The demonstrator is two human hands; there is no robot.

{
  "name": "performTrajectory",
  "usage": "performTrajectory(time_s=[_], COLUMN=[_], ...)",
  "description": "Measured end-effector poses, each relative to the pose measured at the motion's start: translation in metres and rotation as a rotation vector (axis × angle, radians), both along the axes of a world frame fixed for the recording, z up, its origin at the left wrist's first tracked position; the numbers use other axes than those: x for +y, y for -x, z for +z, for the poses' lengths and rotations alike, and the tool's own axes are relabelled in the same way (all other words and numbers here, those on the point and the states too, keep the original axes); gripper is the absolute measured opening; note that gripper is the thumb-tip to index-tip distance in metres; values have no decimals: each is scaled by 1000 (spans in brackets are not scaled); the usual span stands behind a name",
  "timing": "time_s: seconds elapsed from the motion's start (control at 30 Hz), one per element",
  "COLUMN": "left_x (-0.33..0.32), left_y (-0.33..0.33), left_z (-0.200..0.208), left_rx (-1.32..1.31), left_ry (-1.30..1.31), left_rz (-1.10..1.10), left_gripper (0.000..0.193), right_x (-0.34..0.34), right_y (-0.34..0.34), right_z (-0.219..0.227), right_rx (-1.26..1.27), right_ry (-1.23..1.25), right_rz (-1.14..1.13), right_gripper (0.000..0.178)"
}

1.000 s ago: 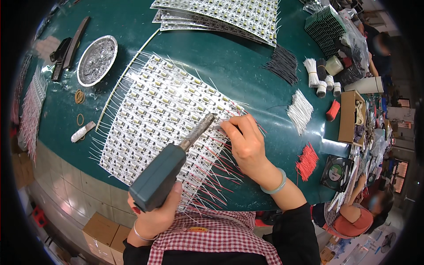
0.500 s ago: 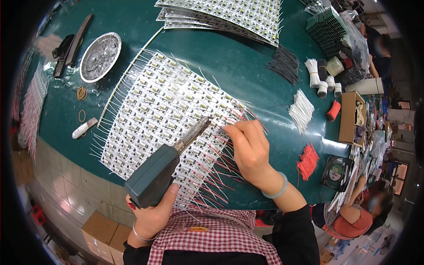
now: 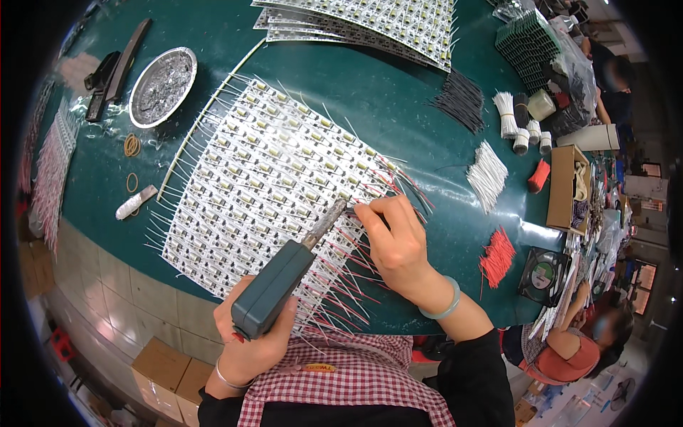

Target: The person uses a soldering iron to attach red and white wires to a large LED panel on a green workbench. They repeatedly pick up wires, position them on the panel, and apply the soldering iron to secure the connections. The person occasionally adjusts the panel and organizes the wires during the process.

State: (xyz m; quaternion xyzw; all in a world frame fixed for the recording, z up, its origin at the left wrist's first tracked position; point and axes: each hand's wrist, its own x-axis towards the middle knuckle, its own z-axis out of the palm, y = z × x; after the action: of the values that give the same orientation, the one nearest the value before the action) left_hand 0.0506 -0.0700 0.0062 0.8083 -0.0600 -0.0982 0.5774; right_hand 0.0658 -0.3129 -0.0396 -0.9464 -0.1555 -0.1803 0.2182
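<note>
My left hand (image 3: 249,357) is wrapped round the dark green body of a soldering iron (image 3: 274,288). Its blackened metal tip points away to the right and meets the right side of a white circuit board panel (image 3: 235,188). Right beside that tip, my right hand (image 3: 398,249) pinches what looks like a thin wire, mostly hidden by the fingers. Rows of small components cover the panel. Red and white wires (image 3: 338,288) stick out along its right edge, and white ones line its left edge.
More panels (image 3: 370,28) are stacked at the back. Loose black (image 3: 457,101), white (image 3: 487,176) and red wires (image 3: 497,256) lie to the right, near a small fan (image 3: 544,276). A metal bowl (image 3: 135,107) with silvery residue stands at the left. Co-workers sit at the right.
The soldering iron and my left hand have moved to the right, with the handle swung closer to me. My right hand has shifted slightly left, its fingertips now close against the tip.
</note>
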Motion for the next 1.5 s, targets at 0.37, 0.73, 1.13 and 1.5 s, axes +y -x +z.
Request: performTrajectory(time_s=[0.37, 0.73, 1.13, 1.5], left_x=[-2, -2, 7, 12], left_y=[-1, -2, 8, 11], left_z=[-1, 6, -1, 6], left_rx=[-33, 51, -11, 74], left_ry=[-84, -30, -46, -43], left_rz=[-43, -20, 58, 117], left_gripper=[15, 13, 19, 18], right_x=[0, 1, 2, 7], right_y=[0, -1, -1, 10], right_z=[0, 2, 3, 12], right_rx=[6, 21, 26, -30], right_ry=[21, 33, 28, -16], right_rz=[-3, 8, -3, -17], right_gripper=[30, 30, 28, 32])
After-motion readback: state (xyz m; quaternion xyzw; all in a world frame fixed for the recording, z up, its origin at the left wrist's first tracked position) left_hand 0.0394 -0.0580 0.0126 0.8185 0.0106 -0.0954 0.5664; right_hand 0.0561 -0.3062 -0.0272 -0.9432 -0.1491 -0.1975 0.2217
